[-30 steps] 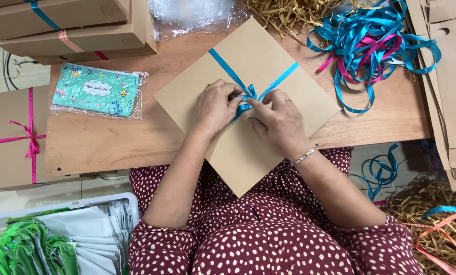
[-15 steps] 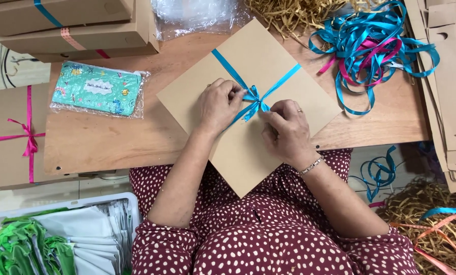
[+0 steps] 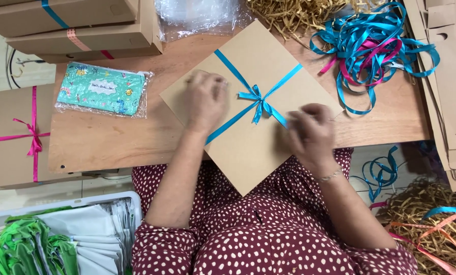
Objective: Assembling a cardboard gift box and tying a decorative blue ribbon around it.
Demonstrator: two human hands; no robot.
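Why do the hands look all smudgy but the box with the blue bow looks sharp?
In the head view, both the left hand and right hand are smeared by motion blur; the brown box and blue ribbon bow look crisp; light is soft and even, with glare only on the clear plastic wrap.

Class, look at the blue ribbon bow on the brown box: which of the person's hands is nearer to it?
Right, narrowly. The right hand sits just right of and below the blue ribbon bow, by its trailing tail; the left hand lies flat on the brown box farther to the bow's left.
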